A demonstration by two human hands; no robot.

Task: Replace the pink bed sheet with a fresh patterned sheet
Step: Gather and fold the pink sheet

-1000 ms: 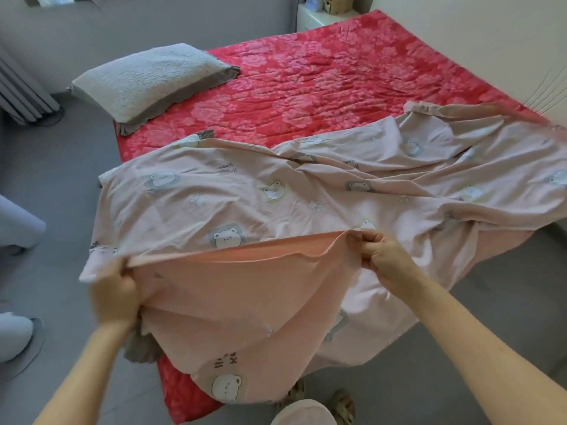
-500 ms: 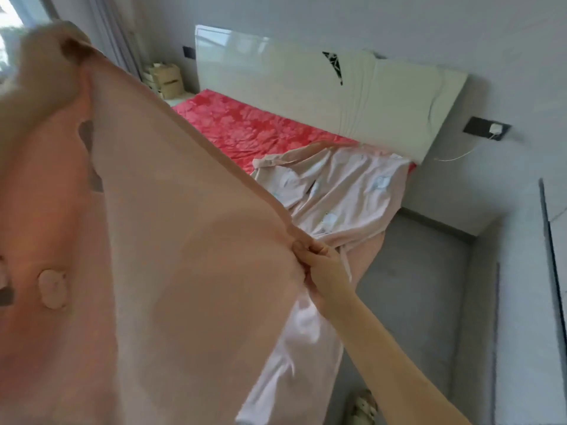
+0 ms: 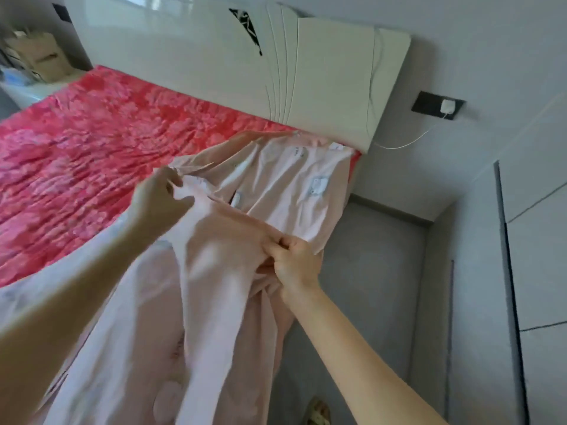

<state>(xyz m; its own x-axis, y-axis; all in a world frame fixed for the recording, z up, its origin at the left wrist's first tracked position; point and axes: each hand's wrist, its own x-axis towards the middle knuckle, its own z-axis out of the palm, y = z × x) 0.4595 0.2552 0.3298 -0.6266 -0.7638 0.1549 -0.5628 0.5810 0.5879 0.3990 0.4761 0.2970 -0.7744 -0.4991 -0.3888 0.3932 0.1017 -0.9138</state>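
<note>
- Two bare hands, both mine, each grip the pink sheet (image 3: 214, 271); neither hand is loose or empty.
- My left hand (image 3: 156, 197) reaches forward over the bed with its back toward me. Its fingers and thumb pinch a fold at the sheet's upper edge.
- My right hand (image 3: 294, 265) is lower and nearer to me, beside the bed's right side. It is curled into a fist, knuckles up, around a bunched part of the same edge.
- Both forearms stretch in from the bottom of the view, the left from the lower left corner and the right from the lower right.
- The sheet's far end lies on the bed's right corner, up against the white headboard (image 3: 331, 87). From my hands the cloth hangs down toward me.
- Left of the sheet the red flowered mattress cover (image 3: 107, 142) lies bare.
- The left hand is blurred, and its fingertips are tucked behind the cloth, so I cannot make out exactly how they lie.
- My left forearm covers part of the bed's near edge.
- The sheet's lower end is cut off by the bottom of the view.
- Small prints on the sheet are too blurred to read.
- A sandal (image 3: 319, 412) on the grey floor (image 3: 383, 256) is partly cut off at the bottom edge.
- Cardboard boxes (image 3: 40, 56) at the top left are blurred.
- A white plug (image 3: 447, 106) sits in a dark wall socket right of the headboard.
</note>
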